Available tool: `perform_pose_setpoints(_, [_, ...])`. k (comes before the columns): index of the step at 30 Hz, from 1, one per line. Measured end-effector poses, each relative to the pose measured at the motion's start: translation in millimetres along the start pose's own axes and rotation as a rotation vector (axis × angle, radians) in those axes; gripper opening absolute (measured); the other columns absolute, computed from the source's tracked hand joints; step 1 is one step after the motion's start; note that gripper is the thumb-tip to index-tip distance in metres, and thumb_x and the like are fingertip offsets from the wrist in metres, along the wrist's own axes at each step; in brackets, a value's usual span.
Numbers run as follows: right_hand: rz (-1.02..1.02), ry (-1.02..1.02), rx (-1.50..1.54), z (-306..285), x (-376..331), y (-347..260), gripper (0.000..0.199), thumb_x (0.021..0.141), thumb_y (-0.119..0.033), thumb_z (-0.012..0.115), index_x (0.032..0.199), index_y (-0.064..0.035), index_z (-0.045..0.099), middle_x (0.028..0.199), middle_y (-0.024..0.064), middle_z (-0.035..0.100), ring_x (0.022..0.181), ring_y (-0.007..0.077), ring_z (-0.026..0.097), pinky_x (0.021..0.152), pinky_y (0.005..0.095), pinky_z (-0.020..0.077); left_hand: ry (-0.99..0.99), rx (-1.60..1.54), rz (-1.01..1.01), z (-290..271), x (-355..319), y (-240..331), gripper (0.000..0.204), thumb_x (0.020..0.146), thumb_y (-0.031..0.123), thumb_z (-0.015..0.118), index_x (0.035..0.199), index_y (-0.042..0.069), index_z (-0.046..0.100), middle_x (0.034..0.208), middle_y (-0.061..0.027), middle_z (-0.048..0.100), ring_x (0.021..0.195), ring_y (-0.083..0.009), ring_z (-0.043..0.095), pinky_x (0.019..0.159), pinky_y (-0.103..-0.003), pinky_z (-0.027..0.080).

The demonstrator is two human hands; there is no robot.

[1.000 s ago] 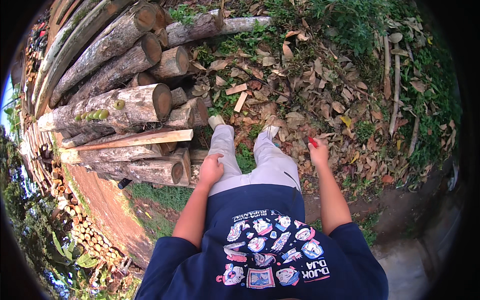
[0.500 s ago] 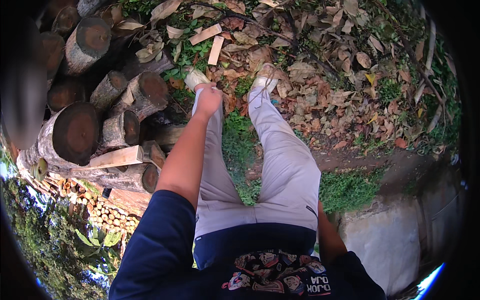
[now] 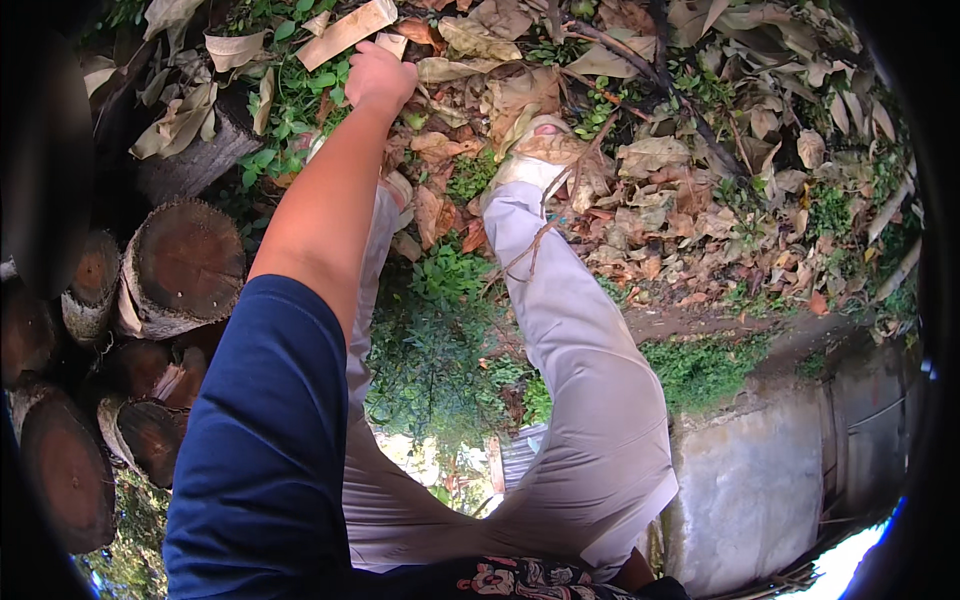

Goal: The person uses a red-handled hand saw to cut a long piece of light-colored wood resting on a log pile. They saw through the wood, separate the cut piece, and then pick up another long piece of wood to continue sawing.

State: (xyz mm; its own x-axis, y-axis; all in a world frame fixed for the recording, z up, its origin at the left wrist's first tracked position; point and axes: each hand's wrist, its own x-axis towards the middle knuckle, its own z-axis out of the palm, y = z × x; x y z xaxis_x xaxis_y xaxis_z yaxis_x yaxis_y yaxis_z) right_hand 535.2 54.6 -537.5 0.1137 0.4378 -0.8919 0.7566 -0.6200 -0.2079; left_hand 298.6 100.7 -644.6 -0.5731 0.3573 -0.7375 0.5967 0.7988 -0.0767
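Your left hand [image 3: 380, 78] is curled over a small split wood piece [image 3: 392, 45]; I cannot tell if it grips. A longer plank [image 3: 345, 32] lies at its eleven o'clock, cut logs [image 3: 185, 265] at seven.

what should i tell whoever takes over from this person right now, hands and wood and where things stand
Left hand: stretched forward and down to a flat split piece of wood lying among dry leaves; the fingers are curled just beside its near end, and contact is not clear. Nothing is lifted.
Right hand: out of view.
Wood: the split piece lies on the ground ahead of the left foot; a stack of cut logs sits to the person's left, end faces showing.
Done: the person has bent down and brought the left hand to the piece.
Left: the piece is still on the ground, not yet picked up.
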Motion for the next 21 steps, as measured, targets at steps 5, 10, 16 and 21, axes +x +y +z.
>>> perform_pose_setpoints(5, [-0.020, 0.006, 0.012, 11.2, 9.4, -7.4, 0.031, 0.096, -0.016, 0.068, 0.125, -0.0053, 0.075, 0.107, 0.0172, 0.079, 0.098, 0.0318, 0.076, 0.088, 0.0405, 0.0590, 0.039, -0.123, 0.063, 3.2, -8.2, -23.3, 0.077, 0.084, 0.027, 0.089, 0.132, -0.004, 0.036, 0.125, -0.0304, 0.066, 0.113, -0.0457, 0.070, 0.097, -0.051, 0.058])
perform_pose_setpoints(10, [-0.009, 0.022, 0.024, 2.3, -3.6, -9.6, 0.031, 0.097, -0.015, 0.067, 0.125, -0.0051, 0.075, 0.107, 0.0167, 0.079, 0.097, 0.0311, 0.076, 0.087, 0.0399, 0.0591, 0.162, -0.146, 0.139, -33.4, -76.1, -27.1, 0.077, 0.083, 0.021, 0.087, 0.137, 0.001, 0.037, 0.128, -0.0228, 0.065, 0.116, -0.0423, 0.067, 0.097, -0.051, 0.055])
perform_pose_setpoints(16, [-0.021, 0.017, 0.050, 5.2, -4.6, -15.9, 0.030, 0.097, -0.013, 0.067, 0.125, -0.0049, 0.075, 0.106, 0.0162, 0.079, 0.096, 0.0302, 0.076, 0.087, 0.0392, 0.0592, 0.438, 0.049, 0.311, -50.9, -51.2, -43.1, 0.061, 0.077, 0.013, 0.081, 0.132, 0.009, 0.055, 0.133, -0.0141, 0.059, 0.129, -0.0338, 0.056, 0.106, -0.047, 0.044])
perform_pose_setpoints(21, [-0.018, 0.015, 0.092, 6.1, -3.3, -10.0, 0.029, 0.098, -0.012, 0.066, 0.125, -0.0047, 0.075, 0.106, 0.0157, 0.079, 0.095, 0.0295, 0.076, 0.086, 0.0386, 0.0592, 0.529, 0.162, 0.352, -32.5, 21.5, -48.8, 0.061, 0.078, 0.023, 0.086, 0.133, 0.013, 0.059, 0.133, -0.0058, 0.062, 0.130, -0.0278, 0.055, 0.109, -0.045, 0.042])
